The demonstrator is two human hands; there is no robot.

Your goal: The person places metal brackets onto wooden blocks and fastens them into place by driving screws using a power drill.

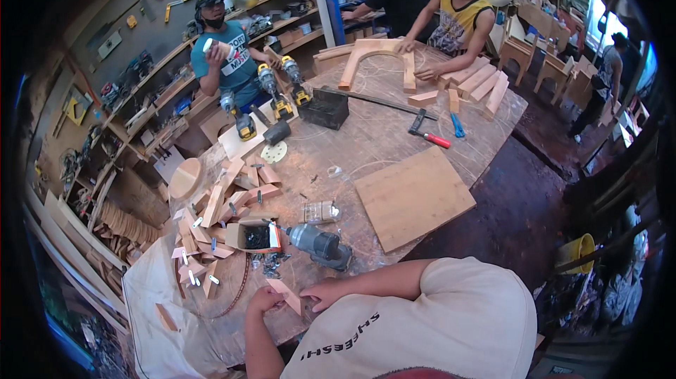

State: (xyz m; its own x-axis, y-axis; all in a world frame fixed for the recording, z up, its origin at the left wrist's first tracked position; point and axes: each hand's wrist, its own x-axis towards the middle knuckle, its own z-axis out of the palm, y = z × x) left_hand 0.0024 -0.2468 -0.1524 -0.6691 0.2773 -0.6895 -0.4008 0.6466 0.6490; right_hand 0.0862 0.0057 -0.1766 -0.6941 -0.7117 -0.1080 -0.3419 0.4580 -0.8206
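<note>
Close to the near table edge, my left hand (265, 299) grips a small angled wooden block (287, 296). My right hand (322, 294) is closed at the block's right edge; its fingertips are partly hidden. Just beyond them a grey cordless drill (320, 244) lies on its side. Left of the drill stands an open cardboard box (243, 235) filled with small black screws (258, 237). More loose screws (272, 264) lie in front of the box. Further left is a heap of cut wooden blocks (211, 213), several with small metal plates on them.
A flat wooden board (415, 196) lies to the right. Beyond are a red-handled clamp (426, 129), a black bin (327, 109), yellow-and-grey drills (276, 97) and a wooden arch (377, 48). Two people stand at the far side; one (229, 59) holds a cup, another (461, 20) touches the arch.
</note>
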